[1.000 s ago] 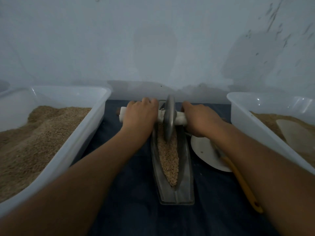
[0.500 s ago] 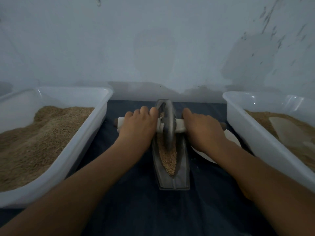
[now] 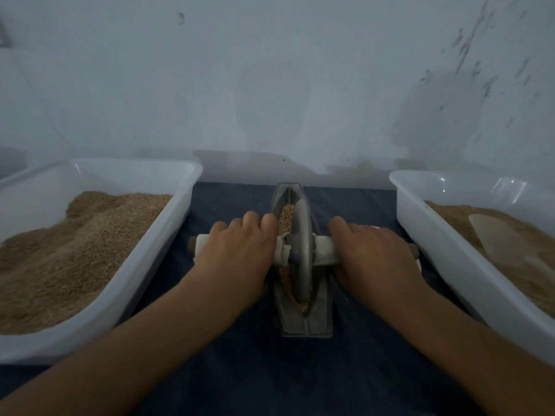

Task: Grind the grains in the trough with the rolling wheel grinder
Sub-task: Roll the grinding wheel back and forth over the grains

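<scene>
Both hands on grinder axle, wheel in trough.
Left hand [image 3: 237, 250] and right hand [image 3: 371, 255] grip the handle either side of the wheel [image 3: 301, 250]; trough [image 3: 306, 324] with grains [image 3: 286, 219] sits centre, white tubs at 9 and 3 o'clock.

Both forearms extended forward, left hand [image 3: 237, 250] and right hand [image 3: 371, 253] palm-down, fingers curled over, knuckles up.

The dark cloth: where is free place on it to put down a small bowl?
Bare dark cloth lies between the left tub and the trough, beyond the left hand. More lies near the person, before the trough. By the right hand and right tub it is crowded.
</scene>
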`<action>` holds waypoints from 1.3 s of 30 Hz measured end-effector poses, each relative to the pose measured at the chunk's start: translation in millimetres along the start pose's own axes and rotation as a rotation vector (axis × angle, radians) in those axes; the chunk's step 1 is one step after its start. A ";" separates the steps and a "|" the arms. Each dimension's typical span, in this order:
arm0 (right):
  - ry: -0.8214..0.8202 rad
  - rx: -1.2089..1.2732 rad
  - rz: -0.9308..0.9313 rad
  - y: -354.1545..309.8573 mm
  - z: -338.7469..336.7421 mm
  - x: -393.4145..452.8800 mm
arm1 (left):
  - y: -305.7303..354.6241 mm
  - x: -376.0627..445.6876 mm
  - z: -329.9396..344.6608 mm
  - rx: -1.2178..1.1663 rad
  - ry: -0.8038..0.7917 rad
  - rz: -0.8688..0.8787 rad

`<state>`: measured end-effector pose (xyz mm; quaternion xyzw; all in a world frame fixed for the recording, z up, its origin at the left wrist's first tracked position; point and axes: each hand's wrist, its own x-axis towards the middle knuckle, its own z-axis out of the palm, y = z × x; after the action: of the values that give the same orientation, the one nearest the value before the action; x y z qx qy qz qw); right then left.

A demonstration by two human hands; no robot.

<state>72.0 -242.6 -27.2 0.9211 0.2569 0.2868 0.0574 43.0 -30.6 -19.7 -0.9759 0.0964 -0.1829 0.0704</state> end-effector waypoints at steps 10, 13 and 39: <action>-0.169 0.136 0.144 16.8 39.1 57.3 | -7.3 52.8 21.9 0.066 -0.012 -0.070; -0.151 0.096 0.111 22.7 47.6 74.2 | -14.1 69.5 31.4 0.057 0.002 -0.112; -0.019 -0.041 0.030 12.3 30.5 29.3 | -0.7 29.3 21.0 0.078 0.058 -0.071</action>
<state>115.0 -237.1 -34.8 0.9261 0.2368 0.2841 0.0742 77.7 -34.0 -29.0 -0.9695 0.0565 -0.2170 0.0991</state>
